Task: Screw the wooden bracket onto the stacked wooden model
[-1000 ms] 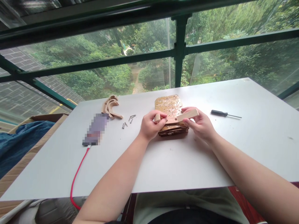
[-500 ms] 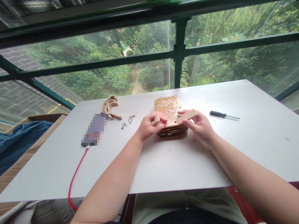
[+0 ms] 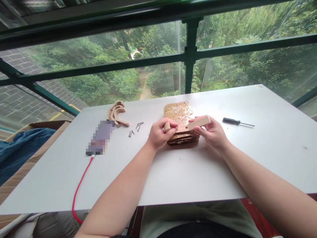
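Wooden piece (image 3: 201, 122), one, gripped by left fingers (image 3: 170, 133) and right fingers (image 3: 201, 131), one layered stack (image 3: 177, 110) beneath, one screwdriver (image 3: 231, 121)

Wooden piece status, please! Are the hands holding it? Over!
Left hand: gripping left side. Right hand: gripping right side. Wooden piece: over near edge of brown block, contact unclear. Screwdriver: off to the right.

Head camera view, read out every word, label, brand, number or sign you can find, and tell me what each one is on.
None: no text can be read in this view.
Phone: pixelated, so anything on it is unreadable.
Screwdriver, held wooden piece and brown block: no lettering that I can make out.
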A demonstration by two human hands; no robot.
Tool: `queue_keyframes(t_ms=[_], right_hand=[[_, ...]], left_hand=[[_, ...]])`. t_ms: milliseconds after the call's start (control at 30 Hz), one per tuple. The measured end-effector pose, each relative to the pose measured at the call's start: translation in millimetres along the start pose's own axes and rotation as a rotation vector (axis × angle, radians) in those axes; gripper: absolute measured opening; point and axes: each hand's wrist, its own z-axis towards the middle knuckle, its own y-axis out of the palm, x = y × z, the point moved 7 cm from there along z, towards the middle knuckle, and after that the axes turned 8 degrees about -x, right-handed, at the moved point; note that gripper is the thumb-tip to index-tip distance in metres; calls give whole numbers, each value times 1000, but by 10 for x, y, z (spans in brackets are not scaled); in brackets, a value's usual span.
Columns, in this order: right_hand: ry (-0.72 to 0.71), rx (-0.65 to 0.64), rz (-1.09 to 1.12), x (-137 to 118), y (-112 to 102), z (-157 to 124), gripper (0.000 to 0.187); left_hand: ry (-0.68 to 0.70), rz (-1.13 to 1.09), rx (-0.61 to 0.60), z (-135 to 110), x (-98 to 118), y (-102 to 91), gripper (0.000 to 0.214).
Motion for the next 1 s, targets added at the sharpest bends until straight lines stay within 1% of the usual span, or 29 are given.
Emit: queue_keyframes(t_ms=[167,300,400,500,633,700,833,1000], right_hand=[[-34,-34,-108,-38,0,3,27],[-44,-38,-108,-50,11,4,25],[-40,-35,-98,-51,21,3,25],[-26,-39,-79,-54,37,0,25],[-2,-38,-48,-51,63,-6,26],[10,-27,-16,-40,68,-11,28],[26,-16,7,-24,64,-17,32],[43,-23,-9,-2,58,-11,32]], left_hand=[[-3,-62,-103,31,-10,2,6],[17,-138,-185,32,-18,10,5],[30,-122,-219,10,-19,14,5],[34,-77,-190,-18,-8,-8,7],[3,-21,-159,-43,9,-14,8],[-16,-33,-156,-52,14,-5,14],[-31,-110,-137,-74,30,3,32],[-22,-56,-82,-101,69,-51,33]])
